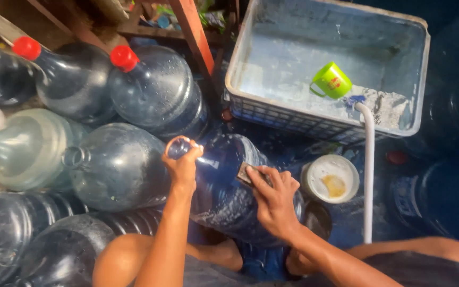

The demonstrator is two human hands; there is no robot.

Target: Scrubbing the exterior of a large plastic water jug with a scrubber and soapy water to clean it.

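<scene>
A grey crate [238, 79] with a lattice wall is seen at the upper right, water standing inside it. A green mug [332, 80] sits tilted in that water, and a white hose [369, 159] is hooked over the near rim and hangs down past it.

Large blue water jugs are stacked on their sides across the left half. Two at the top are closed with red caps — one cap [26, 48] at far left, another [124, 57] just right of it. A paler jug [27, 149] lies at the left edge, and an uncapped one [118, 167] is lodged just beside the jug being handled.

That wet jug [224, 186] is laid on its side at the centre, neck pointing up and left, its body streaked with suds and resting over the person's knees. Its neck is gripped by the left hand [183, 167], fingers curled tight around the open mouth. On its shoulder the right hand [274, 199] is pressed, fingers pinching a small dark scrub pad [244, 173] flat against the plastic.

Just right of the jug a white tub [330, 178] stands on the wet floor — a yellowish smear is visible inside it. A small red cap [397, 157] lies near the hose, further right.
</scene>
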